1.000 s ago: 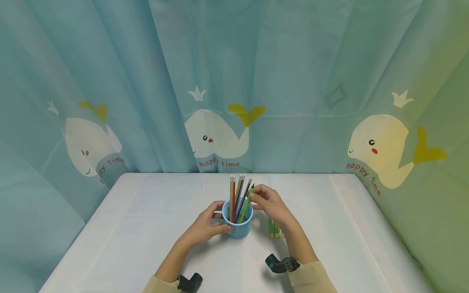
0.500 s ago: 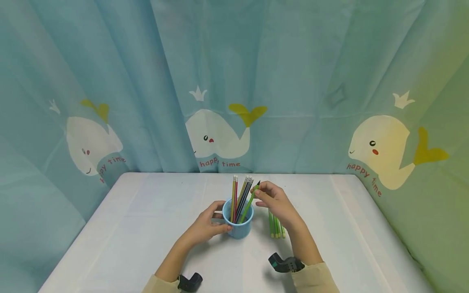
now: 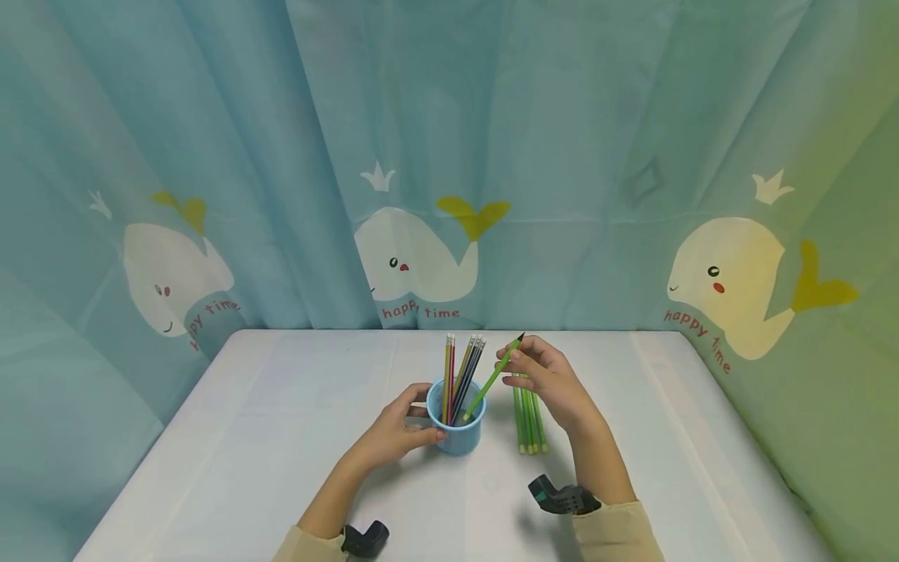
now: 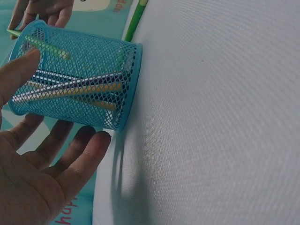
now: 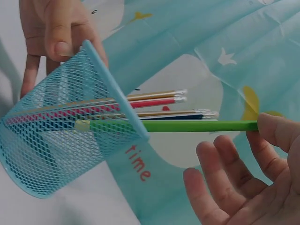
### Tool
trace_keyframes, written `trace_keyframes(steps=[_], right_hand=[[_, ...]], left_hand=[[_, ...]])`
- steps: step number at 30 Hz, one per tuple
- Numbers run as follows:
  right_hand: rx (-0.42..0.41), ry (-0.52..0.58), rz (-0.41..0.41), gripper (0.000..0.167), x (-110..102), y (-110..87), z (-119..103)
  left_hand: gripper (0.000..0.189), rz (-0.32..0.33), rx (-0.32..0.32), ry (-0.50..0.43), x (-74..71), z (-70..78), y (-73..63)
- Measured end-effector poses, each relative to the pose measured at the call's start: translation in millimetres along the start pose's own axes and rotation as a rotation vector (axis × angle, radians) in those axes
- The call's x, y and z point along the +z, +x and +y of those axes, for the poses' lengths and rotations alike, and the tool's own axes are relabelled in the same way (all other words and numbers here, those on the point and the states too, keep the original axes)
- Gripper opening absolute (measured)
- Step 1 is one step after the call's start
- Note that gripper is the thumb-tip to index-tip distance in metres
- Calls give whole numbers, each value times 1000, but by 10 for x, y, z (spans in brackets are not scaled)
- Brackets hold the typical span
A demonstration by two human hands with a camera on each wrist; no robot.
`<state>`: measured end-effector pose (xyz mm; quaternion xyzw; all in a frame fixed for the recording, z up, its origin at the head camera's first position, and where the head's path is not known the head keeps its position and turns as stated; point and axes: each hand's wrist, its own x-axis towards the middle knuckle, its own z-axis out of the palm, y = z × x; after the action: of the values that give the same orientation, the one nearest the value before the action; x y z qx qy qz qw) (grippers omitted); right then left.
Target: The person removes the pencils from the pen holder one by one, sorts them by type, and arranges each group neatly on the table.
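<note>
Thumb and forefinger of the right hand (image 3: 551,386) pinch a green pencil (image 5: 197,125) near its dark point — its eraser end sits inside the blue mesh cup (image 3: 460,446), shaft leaning towards one o'clock, the other fingers (image 5: 218,185) spread clear of it. Over at nine o'clock from the cup, the left hand (image 3: 393,435) holds it steady, thumb on the near side and fingers round the far one. Inside, yellow, red and dark pencils (image 3: 469,382) stand at a slant, white erasers up. Out at three o'clock, just beside the cup, several more green pencils (image 3: 529,421) lie together on the white surface (image 3: 316,390), erasers towards six. And at twelve, beyond the far edge — a blue-green curtain (image 3: 562,117) with white whales and "happy time" lettering.
</note>
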<state>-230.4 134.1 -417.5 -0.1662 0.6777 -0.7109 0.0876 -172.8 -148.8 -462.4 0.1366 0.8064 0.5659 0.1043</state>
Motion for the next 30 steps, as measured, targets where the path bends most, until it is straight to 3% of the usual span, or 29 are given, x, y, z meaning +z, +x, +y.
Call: trace_keyframes(steps=[13,20,30], right_hand=[[-28,206,-44,8,-94,-31,-57],[-40,240,-21,11,-122,-67,-83],[-62,343,-78,17,-202,-105,-135]], left_hand=[[70,3,-3,6,-1,6,5],[70,1,-7,9,-2,-11,14],[69,9,-13,3,9,-17,13]])
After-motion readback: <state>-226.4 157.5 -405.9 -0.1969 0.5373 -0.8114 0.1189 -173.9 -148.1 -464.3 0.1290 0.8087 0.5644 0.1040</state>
